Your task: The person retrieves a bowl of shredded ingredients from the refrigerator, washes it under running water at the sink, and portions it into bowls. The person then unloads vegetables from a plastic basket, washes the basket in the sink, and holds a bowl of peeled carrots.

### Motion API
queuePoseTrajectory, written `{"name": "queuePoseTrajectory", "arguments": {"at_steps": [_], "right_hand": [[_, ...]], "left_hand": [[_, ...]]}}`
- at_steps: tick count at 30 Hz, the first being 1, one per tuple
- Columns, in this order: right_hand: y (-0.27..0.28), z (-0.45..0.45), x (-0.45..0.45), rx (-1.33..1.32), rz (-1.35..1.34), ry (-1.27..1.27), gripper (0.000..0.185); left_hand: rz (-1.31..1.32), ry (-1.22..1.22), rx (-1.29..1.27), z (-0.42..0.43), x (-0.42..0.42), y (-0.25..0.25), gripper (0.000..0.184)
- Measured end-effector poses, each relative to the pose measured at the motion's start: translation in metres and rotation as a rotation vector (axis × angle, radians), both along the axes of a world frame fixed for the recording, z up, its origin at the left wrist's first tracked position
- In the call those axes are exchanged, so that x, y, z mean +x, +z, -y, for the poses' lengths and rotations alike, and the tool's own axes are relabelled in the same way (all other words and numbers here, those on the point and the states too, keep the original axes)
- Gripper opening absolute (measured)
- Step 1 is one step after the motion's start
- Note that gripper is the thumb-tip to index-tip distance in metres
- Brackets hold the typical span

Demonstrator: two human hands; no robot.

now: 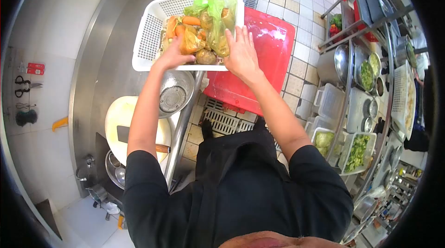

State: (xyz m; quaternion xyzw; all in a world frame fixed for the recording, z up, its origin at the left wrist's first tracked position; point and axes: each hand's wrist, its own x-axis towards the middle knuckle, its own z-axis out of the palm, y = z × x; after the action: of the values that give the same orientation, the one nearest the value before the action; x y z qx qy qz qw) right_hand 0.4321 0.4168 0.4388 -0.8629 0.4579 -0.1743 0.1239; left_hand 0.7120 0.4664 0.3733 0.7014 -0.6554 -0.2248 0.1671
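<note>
Tiled floor (292,6), steel bench (106,53); white basket (150,34) holds vegetables (191,20). Right hand (242,57), fingers extended, overlaps basket; left hand (172,56) fingertips partly hidden, grip unclear.

white bskt (149,37) walls block sides; open abv

1. The white plastic basket (150,30) is rectangular, with slotted walls.
2. Orange carrots (190,20) lie jumbled around the basket's middle.
3. A round brown potato (205,56) lies beside the basket's near wall.
4. Crumpled green material (215,10), leaf or plastic unclear, lies toward the basket's right.
</note>
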Motion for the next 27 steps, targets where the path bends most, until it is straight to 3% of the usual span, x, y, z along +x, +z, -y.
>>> {"name": "queuePoseTrajectory", "arguments": {"at_steps": [1,4,6,9,11,15,17,18,22,27], "right_hand": [[0.004,0.005,0.005,0.003,-0.083,0.081,0.076],[0.029,0.028,0.024,0.195,-0.456,0.18,0.066],[0.062,0.05,0.042,0.481,-0.358,0.095,0.057],[0.031,0.092,0.079,0.039,0.038,-0.067,0.061],[-0.002,0.12,0.106,0.026,-0.065,-0.115,0.057],[-0.04,0.158,0.128,0.044,-0.267,0.024,0.049],[-0.043,0.155,0.127,0.109,-0.002,-0.032,0.04],[-0.039,0.152,0.126,0.139,0.128,-0.061,0.035],[-0.016,0.154,0.126,0.239,0.339,-0.09,0.029],[0.018,0.136,0.108,0.591,0.75,-0.112,0.027]], "left_hand": [[0.082,0.074,0.139,0.002,-0.011,0.003,0.103],[0.072,0.116,0.188,0.017,-0.002,-0.006,0.09],[0.08,0.131,0.181,0.019,0.008,-0.017,0.08],[0.001,0.131,0.231,0.015,0.009,0.005,0.07],[0.041,0.11,0.116,0.016,0.017,-0.011,0.059],[0.023,0.195,-0.007,0.014,0.029,-0.018,0.054],[-0.124,0.297,0.015,0.015,0.032,-0.012,0.053],[-0.25,0.361,-0.097,0.015,0.035,-0.016,0.05],[-0.695,0.692,-0.253,0.016,0.049,-0.009,0.045],[-0.609,0.709,-0.256,0.022,0.061,-0.025,0.042]]}}
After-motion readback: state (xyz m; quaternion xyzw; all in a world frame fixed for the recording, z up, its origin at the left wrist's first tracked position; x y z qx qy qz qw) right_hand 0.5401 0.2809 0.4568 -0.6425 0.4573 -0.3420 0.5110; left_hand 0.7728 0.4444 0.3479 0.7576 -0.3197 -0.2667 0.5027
